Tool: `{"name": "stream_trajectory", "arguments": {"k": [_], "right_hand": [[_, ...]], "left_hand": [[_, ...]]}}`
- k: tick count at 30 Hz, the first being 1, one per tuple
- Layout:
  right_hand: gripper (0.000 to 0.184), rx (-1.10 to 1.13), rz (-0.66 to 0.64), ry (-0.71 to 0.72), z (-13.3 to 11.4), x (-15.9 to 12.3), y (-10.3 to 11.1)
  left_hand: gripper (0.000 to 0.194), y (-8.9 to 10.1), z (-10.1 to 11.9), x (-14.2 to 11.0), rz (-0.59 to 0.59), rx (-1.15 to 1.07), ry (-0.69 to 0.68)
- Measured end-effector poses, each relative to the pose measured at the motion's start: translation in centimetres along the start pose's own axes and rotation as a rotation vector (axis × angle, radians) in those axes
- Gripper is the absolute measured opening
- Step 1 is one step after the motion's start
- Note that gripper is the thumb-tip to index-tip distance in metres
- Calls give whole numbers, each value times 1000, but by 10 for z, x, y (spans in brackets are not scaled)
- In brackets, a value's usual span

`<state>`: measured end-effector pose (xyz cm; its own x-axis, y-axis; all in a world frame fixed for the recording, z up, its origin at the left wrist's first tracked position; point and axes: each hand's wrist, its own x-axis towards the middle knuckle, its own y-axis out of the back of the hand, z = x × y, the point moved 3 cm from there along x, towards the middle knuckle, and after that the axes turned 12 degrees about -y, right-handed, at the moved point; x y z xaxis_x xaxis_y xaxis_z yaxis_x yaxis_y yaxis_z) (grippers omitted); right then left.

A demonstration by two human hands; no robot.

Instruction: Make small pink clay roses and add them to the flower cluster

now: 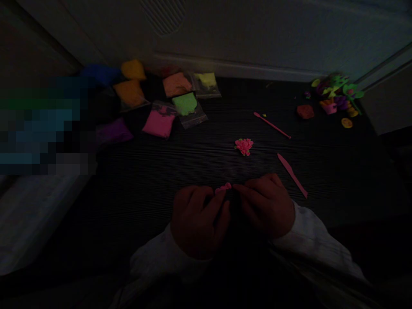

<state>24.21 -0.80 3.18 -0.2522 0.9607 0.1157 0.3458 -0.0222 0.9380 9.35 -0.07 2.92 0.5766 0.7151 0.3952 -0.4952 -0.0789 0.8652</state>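
Sleeves (pixel 161 253): pale, around both your wrists, nearest to you.
Left hand (pixel 199 223): you have its fingers curled, the tips touching the pink strip; I cannot tell whether that grip pinches it.
Right hand (pixel 268 206): your fingers are drawn close together, the forefinger tip just beside the strip's right end; I cannot tell whether this grip holds anything.
Pink strip (pixel 224 187): a short row of small rounded pieces at your left fingertips, between your hands.
Pink knife (pixel 292 175): flat on the dark bench (pixel 138 171), beyond your right wrist, slanting.
Flower cluster (pixel 243 146): small pink blooms with green bits, lying ahead of your hands.
Pink stick (pixel 272 125): slim, past the cluster, to its right.
Bags: pink bag (pixel 159 121), green bag (pixel 186 104) and yellow bag (pixel 206 79), ahead on your left; too dark to make out any print on them.
Far right corner: a red lump (pixel 305 112), a yellow disc (pixel 346 123), a pink cup (pixel 328 106) with orange sticks and a green flower (pixel 352 91).
Wall (pixel 273 38): pale, behind the bench, bearing a ribbed oval (pixel 165 15).
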Motion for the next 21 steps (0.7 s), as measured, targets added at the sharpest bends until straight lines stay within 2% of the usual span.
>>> {"name": "stream_trajectory", "arguments": {"k": [5, 21], "right_hand": [[32, -10, -50, 5, -1, 0, -2], [37, -4, -89, 18, -2, -1, -4]], "left_hand": [[26, 0, 0, 0, 21, -3, 16], [27, 1, 0, 2, -4, -16, 5]]}}
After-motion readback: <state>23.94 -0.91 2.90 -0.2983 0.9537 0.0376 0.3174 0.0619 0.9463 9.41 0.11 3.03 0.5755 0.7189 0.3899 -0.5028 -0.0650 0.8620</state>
